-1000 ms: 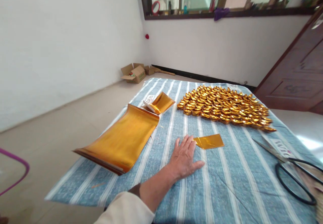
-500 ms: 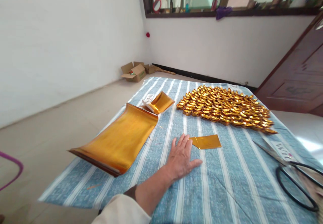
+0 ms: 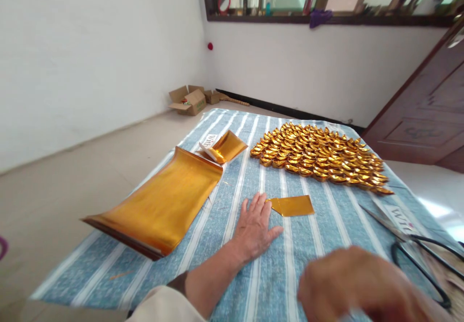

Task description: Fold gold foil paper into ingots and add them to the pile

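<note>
"What's on the left?"

"A large rectangular sheet of shiny gold foil [image 3: 155, 203], flat and unfolded, on the blue-and-white striped, cloth-covered counter [image 3: 270, 283]. Just beyond it is a smaller gold foil piece [image 3: 231, 146], one end bent up."

"And the hands?"

"The left hand [image 3: 254, 225] lies palm down, fingers slightly spread and thumb apart, gripping nothing. Its fingertips seem to touch the narrow end of a small gold foil strip [image 3: 295, 206]."

"How far has that strip got?"

"Only its left end looks folded, to a taper; the rest is flat, so I'd judge it barely begun."

"Anything finished?"

"Behind it, dozens of boat-shaped gold foil pieces [image 3: 319, 157] sit in packed rows, apparently done. The flat foil at left seems yet to be worked."

"The other hand?"

"The right hand [image 3: 357, 283] is raised nearer us, curled and blurred; I can't tell whether it holds anything. Rightmost, black-handled metal scissors [image 3: 405, 237] lie unheld."
</note>
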`<state>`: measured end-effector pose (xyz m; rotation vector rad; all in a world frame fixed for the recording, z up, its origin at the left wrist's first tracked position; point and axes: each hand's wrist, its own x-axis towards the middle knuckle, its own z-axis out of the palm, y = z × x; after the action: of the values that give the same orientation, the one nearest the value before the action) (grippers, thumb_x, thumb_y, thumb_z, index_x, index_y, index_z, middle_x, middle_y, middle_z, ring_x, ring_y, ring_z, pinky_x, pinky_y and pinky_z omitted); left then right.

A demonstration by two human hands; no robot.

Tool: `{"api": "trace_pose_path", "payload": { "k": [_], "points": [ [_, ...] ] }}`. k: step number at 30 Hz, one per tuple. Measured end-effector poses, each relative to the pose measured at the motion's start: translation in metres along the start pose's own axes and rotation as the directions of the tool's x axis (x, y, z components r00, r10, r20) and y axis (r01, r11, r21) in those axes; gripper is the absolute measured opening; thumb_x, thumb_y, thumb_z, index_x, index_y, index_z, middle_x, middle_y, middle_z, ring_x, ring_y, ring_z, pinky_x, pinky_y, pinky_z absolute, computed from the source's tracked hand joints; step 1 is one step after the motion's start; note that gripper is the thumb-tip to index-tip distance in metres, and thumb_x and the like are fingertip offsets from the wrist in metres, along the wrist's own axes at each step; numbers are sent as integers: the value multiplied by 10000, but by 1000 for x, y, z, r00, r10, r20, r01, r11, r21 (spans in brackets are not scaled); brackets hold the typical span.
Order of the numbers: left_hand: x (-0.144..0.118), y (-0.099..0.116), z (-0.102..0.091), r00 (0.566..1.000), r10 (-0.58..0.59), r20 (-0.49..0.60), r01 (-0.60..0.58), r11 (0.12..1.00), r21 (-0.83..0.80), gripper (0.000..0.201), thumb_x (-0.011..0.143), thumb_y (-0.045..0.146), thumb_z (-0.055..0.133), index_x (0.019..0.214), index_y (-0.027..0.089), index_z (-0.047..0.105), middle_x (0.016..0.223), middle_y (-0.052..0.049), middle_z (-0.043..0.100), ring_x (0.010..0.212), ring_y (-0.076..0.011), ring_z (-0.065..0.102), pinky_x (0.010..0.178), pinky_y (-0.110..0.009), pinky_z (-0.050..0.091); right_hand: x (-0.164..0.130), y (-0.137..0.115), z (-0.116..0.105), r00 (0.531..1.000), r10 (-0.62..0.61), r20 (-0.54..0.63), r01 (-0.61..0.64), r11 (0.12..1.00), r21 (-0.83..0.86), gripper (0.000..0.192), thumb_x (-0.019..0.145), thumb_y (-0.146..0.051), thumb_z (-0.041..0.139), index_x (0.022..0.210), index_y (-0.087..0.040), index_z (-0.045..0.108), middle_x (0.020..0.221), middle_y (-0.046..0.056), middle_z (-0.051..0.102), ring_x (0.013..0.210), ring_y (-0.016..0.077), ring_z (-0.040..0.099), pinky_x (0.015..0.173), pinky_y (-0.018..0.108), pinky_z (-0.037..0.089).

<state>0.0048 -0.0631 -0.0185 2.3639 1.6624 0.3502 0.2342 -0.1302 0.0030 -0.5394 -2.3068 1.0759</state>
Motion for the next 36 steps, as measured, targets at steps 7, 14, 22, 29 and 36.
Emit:
{"api": "trace_pose_path", "payload": {
  "k": [7,14,22,29,36],
  "points": [
    [3,-1,2,999,6,-47,-6,1000,5,548,851,437,597,1291,130,483,1461,-192,379,1389,-345,263,1093,-605,223,105,42,-73,723,398,-565,-688,489,-536,242,827,-269,561,1021,-169,666,976,102,664,953,253,603,783,354,447],
    [5,-1,-2,999,-4,-48,5,1000,18,548,851,430,598,1302,144,471,1452,-183,395,1378,-347,286,1089,-598,237,102,71,-67,625,664,-411,-727,303,-617,216,837,-297,509,789,-188,689,922,101,681,871,239,622,619,288,354],
    [12,-4,0,993,2,-120,4,999,51,449,863,403,590,1239,169,516,1423,-179,427,1349,-347,333,1054,-593,286,104,62,-67,587,763,-270,-732,357,-581,211,758,-225,527,651,-201,707,676,57,694,646,164,603,524,255,281],
    [16,-7,1,988,-1,-153,17,994,107,309,918,313,502,1203,205,557,1360,-153,478,1296,-332,392,1032,-563,319,105,47,-53,636,771,28,-686,582,-437,200,692,-179,544,515,-173,637,487,-3,584,470,89,481,463,221,256],
    [18,-11,1,985,36,-169,-21,996,92,272,892,212,515,1151,221,596,1313,-129,480,1247,-320,404,1008,-539,347,101,43,-52,738,674,44,-619,701,-354,110,656,-147,584,575,-178,653,524,-40,558,512,83,462,481,204,279]
  ]
}}
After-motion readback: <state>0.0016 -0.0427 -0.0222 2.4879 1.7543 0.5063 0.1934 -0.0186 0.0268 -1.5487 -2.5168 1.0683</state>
